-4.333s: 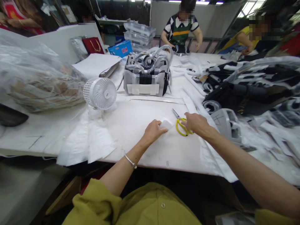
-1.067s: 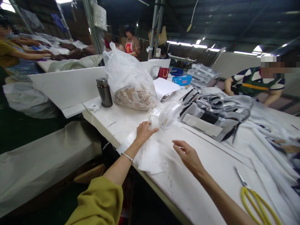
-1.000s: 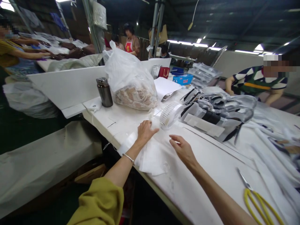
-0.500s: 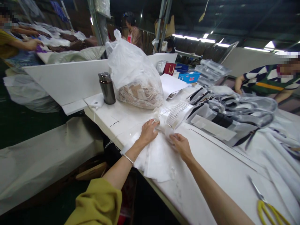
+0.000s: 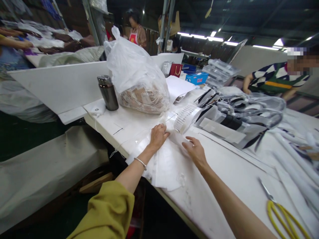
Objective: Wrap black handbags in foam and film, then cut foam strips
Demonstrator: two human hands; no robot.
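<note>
Near the front edge of the white table, my left hand point(image 5: 158, 136) is closed on one end of a thin translucent plastic piece point(image 5: 179, 138). To its right, my right hand point(image 5: 195, 151) has its thumb and fingers apart, close against the other end of that piece. Flat white plastic bags point(image 5: 164, 167) lie below and between the hands, partly over the table edge. Just beyond the hands is a sheet of white labels point(image 5: 184, 117). A large clear bag point(image 5: 139, 69) of brown tags stands behind them.
A dark flask point(image 5: 108, 93) stands at the left of the table point(image 5: 211, 199). Yellow-handled scissors point(image 5: 281, 212) lie at the lower right. Plastic-wrapped black and white items point(image 5: 231, 122) are heaped on the right. A person point(image 5: 274, 78) is across the table; others are farther back.
My right hand's fingers have spread from their pinch on the plastic piece. My left hand stays closed at the piece's left end. The whole view has shifted slightly.
</note>
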